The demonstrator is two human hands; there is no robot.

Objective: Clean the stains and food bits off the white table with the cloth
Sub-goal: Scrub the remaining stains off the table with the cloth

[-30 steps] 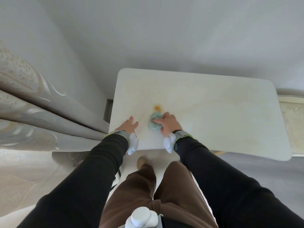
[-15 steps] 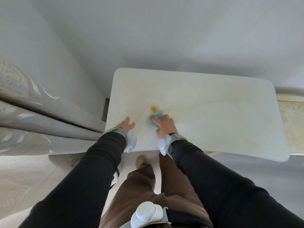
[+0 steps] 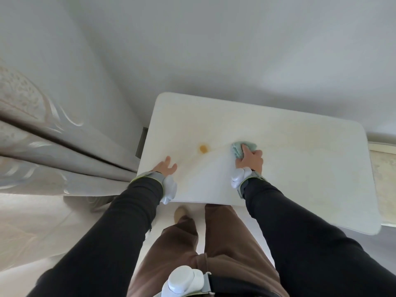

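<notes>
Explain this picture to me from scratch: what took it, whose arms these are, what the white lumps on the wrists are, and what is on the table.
There is no robot here. One wide-angle camera on a person's head looks forward and down, so the black sleeves and brown trousers are the wearer's own. The white lumps are devices strapped to each wrist; their purpose does not show. The left hand lies flat and open near the white table's near left corner, holding nothing. The right hand presses a crumpled pale green cloth onto the tabletop. Between the hands, slightly farther away, sits an orange-yellow stain, apart from the cloth. Fainter yellowish smears cross the top. A patterned curtain hangs at the left.
</notes>
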